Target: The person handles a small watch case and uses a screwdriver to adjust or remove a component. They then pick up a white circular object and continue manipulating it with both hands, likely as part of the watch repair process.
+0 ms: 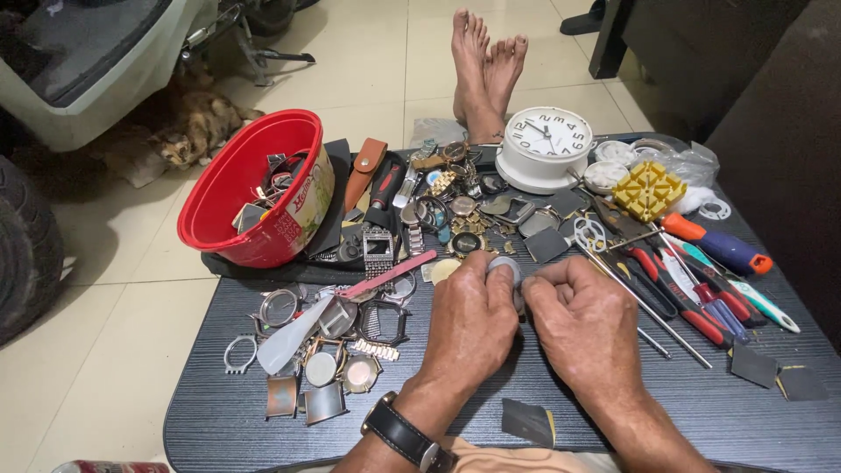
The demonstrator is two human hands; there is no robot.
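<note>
Both hands meet over the dark tray table (219, 420): the left hand (469, 328), wearing a black-strapped wristwatch (399, 431), and the right hand (583, 324) are curled shut, pinching a small round watch case (504, 265) between their fingertips. Most of the case is hidden behind the fingers; only its grey upper rim shows, so its facing is unclear. Beyond lie screwdrivers (692, 298), a red tub (254, 188) and a white clock (547, 144).
</note>
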